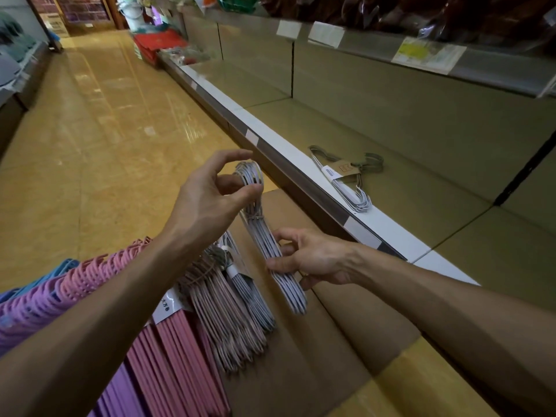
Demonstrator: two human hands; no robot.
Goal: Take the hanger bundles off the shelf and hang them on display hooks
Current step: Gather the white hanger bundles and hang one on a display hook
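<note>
Along the right side of the aisle runs a long grey shelf (pixel 346 130), its white front edge (pixel 270 142) carrying a few small labels. Beside it the glossy yellow floor (pixel 99 121) stretches back toward a stack of red goods (pixel 159 43). Flattened brown cardboard (pixel 316 341) lies below the shelf edge, under both arms. At lower left, rows of pink, purple and blue plastic hangers (pixel 60 293) hang packed together, and next to them sit pinkish wire hanger bundles (pixel 222 311) with a paper tag.

One bundle of white wire hangers (pixel 346 179), wrapped in a band and card label, lies flat on the shelf close to its front edge, apart from both hands.

A second white hanger bundle (pixel 270 245) is held in the air above the cardboard, tilted with its hooks upward. The left hand (pixel 210 197) pinches the hook end between thumb and curled fingers. The right hand (pixel 313 257) grips the lower wires of the same bundle, thumb on the near side and fingers curled behind. Motion blur softens the bundle's lower end.
</note>
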